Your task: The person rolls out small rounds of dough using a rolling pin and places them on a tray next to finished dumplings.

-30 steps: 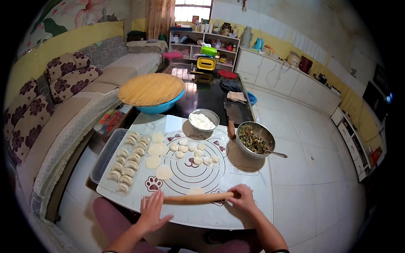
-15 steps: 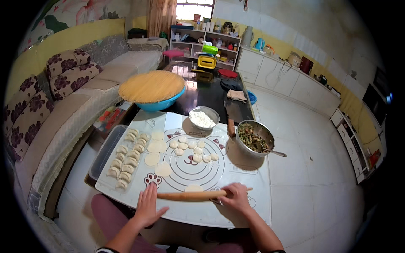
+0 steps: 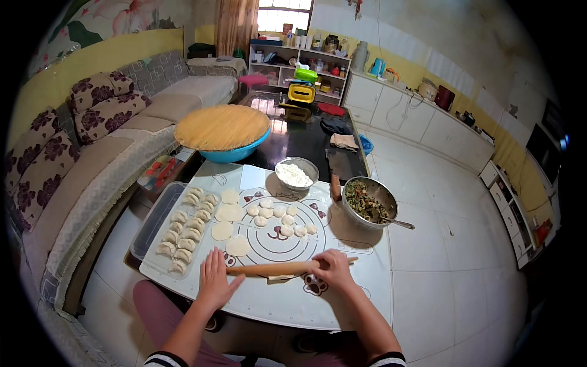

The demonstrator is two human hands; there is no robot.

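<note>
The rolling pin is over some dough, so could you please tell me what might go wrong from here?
The dough could come out uneven if the left hand and right hand press the rolling pin unequally. The spoon juts out of the bowl near the right edge of the mat, so a bump might spill filling. The closely set wrappers might stick together if nudged.

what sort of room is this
Most likely a home living room, also used for preparing food: a long sofa with flower-patterned cushions stands on the left, and rows of dumplings lie near a rolling pin.
</note>
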